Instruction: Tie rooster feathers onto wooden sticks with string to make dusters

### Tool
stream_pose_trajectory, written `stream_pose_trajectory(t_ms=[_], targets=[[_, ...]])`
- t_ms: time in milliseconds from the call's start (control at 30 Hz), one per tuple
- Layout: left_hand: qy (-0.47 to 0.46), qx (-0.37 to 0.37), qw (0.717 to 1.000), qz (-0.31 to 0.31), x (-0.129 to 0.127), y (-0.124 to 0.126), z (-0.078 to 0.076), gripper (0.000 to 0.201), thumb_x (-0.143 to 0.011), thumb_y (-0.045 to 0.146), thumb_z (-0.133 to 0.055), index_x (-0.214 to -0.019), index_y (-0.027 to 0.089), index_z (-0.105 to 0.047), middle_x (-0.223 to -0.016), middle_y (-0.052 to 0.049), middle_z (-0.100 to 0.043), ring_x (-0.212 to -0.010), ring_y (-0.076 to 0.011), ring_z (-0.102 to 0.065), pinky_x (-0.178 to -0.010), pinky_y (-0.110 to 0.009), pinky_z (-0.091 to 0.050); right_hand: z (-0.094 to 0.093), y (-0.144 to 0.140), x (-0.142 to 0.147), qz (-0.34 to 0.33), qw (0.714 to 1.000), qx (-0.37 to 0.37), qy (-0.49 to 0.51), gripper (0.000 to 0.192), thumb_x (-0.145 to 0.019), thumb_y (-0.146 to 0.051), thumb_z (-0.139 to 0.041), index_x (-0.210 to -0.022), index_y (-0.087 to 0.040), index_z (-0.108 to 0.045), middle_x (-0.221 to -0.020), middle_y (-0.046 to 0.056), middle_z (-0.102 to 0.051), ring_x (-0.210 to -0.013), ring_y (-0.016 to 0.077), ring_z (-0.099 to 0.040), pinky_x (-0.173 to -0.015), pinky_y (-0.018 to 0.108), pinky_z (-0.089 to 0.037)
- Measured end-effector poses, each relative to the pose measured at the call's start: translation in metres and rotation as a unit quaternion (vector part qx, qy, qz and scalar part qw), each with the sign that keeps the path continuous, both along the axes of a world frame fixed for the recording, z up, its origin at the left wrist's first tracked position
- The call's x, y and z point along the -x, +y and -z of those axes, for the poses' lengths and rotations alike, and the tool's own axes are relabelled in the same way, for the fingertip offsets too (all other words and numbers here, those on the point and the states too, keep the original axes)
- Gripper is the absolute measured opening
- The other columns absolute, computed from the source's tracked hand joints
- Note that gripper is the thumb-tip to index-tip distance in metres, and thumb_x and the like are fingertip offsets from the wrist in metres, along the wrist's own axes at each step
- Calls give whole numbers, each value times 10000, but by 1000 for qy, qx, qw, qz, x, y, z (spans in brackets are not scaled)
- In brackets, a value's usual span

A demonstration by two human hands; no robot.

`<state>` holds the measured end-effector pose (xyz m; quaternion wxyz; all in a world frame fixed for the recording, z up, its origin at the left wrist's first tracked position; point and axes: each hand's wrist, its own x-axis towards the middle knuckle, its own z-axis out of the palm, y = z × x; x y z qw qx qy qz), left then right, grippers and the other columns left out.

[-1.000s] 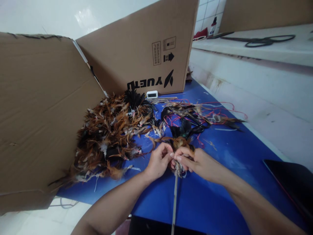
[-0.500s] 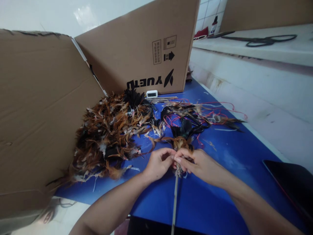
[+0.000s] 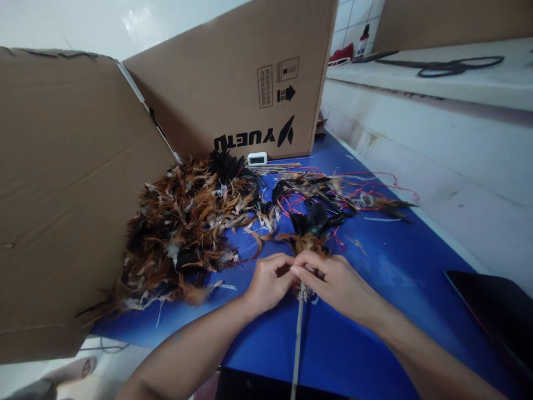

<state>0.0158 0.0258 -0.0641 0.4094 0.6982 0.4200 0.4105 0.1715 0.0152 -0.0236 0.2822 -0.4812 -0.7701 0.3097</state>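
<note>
A feather duster lies before me, with brown and black feathers (image 3: 307, 243) bound around the far part of a thin wooden stick (image 3: 297, 347). The stick's bare end points toward me. My left hand (image 3: 270, 282) is closed in a pinch at the left of the binding, beneath the feathers. From the other side, my right hand (image 3: 333, 282) closes over the same spot, thumb and forefinger meeting the left fingers. Pale quill ends (image 3: 305, 291) stick out below my fingers. Whatever fine strand may be between the fingertips is hidden.
A heap of brown feather bunches (image 3: 187, 222) covers the blue table's left side. Behind stands a cardboard box (image 3: 233, 83), with a small white timer (image 3: 257, 159) at its foot. Red string (image 3: 287, 203) tangles among loose feathers. Scissors (image 3: 453, 66) lie on the ledge; a black device (image 3: 491, 311) sits right.
My fingers have shifted slightly at the binding, the right thumb moving a little left over the left fingertips. The view has moved slightly. Both hands stay at the same place on the duster.
</note>
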Motion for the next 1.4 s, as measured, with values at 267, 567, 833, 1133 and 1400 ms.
stream_pose_trajectory(t_ms=[267, 567, 833, 1133, 1400], targets=[[-79, 72, 994, 32, 0, -4, -1, 226, -807, 356, -534, -786, 137, -585, -633, -5, -585, -549, -96, -547, -546, -206, -446, -8, 4, -10, 10, 995, 23, 101, 225, -860, -336, -422, -754, -192, -558, -578, -28, -528, -532, 96, -490, -491, 200, -363], [-124, 80, 989, 28, -3, -4, 4, 182, -799, 326, -554, -778, 146, -530, -583, 18, -572, -515, -93, -552, -528, -215, -465, 4, 11, -13, -12, 997, 57, 59, 247, -798, -222, -487, -1043, -222, -525, -657, -48, -554, -535, 91, -503, -504, 203, -392], [-144, 100, 984, 30, -3, -3, 4, 187, -793, 330, -563, -774, 149, -518, -597, 22, -578, -515, -86, -547, -525, -213, -463, 1, 11, -13, -17, 996, 53, 65, 199, -870, -309, -425, -811, -205, -585, -715, -18, -633, -654, 114, -560, -576, 214, -402], [-249, 219, 943, 39, -5, 2, 3, 270, -715, 338, -657, -739, 129, -489, -573, 4, -599, -490, -87, -550, -513, -222, -470, -4, 10, -14, -53, 986, 104, 115, 186, -849, -304, -472, -796, -184, -604, -717, 3, -648, -646, 117, -585, -591, 217, -427], [-268, 297, 916, 32, -1, 3, -1, 336, -588, 319, -758, -710, 101, -533, -576, -15, -609, -488, -86, -560, -523, -210, -460, -3, 12, -17, -84, 994, 64, 30, 149, -801, -246, -515, -780, -197, -653, -698, 2, -597, -616, 115, -524, -566, 234, -380]])
